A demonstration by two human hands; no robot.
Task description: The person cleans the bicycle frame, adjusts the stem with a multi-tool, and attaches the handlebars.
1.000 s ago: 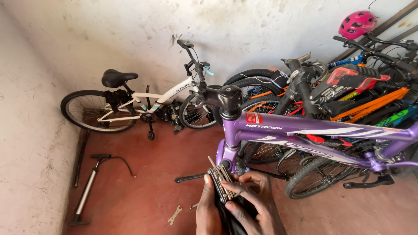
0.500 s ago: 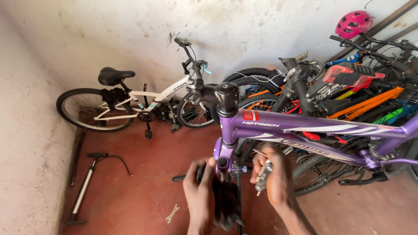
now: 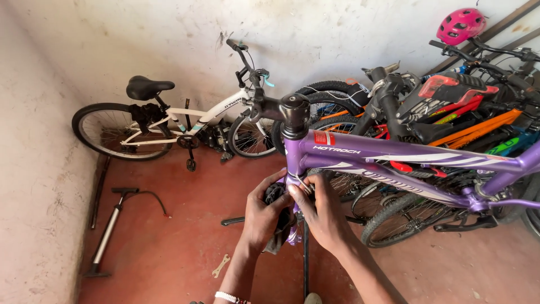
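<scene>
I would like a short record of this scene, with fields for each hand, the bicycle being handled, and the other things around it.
left hand: pressed on a dark part just below the front of the purple frame
right hand: fingers at a thin cable under the head tube
purple bicycle: in the foreground, its frame running to the right
white bicycle: leaning on the back wall
floor pump: lying on the red floor, left
wrench: on the floor near the left arm
pink helmet: top right, above the stacked bicycles
</scene>
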